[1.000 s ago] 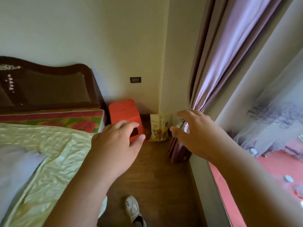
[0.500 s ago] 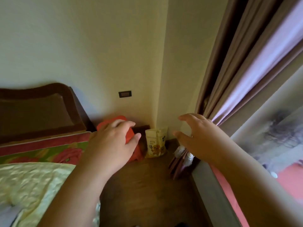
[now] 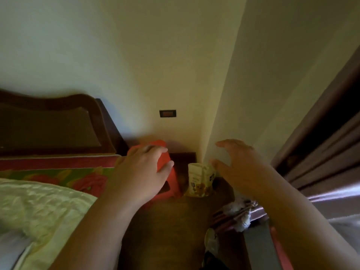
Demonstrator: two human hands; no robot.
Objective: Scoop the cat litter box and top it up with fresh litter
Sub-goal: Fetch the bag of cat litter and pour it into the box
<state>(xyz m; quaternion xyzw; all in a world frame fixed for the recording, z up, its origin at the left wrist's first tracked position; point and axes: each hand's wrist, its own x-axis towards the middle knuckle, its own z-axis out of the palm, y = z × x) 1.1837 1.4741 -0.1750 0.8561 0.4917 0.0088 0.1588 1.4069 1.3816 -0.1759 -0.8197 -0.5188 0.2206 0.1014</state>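
red stool [image 3: 167, 172] and a small litter bag [image 3: 200, 181] sit in the corner. the left hand [image 3: 142, 172] and right hand [image 3: 239, 166] reach out, fingers spread, holding nothing. no litter box shows. next, probably grab the bag.

Bed [image 3: 39, 201] lying at left with headboard [image 3: 54, 123] standing against the back wall. Plastic stool [image 3: 169, 172] sitting on the floor [image 3: 171, 230] just right of the bed, in the corner. Pouch [image 3: 200, 180] standing right of the stool, near the wall corner. Wall socket [image 3: 167, 113] sitting above the stool. Curtain [image 3: 321, 162] hanging at right. Left hand [image 3: 140, 172] hovering in front of the stool, right hand [image 3: 239, 168] reaching right of the pouch.
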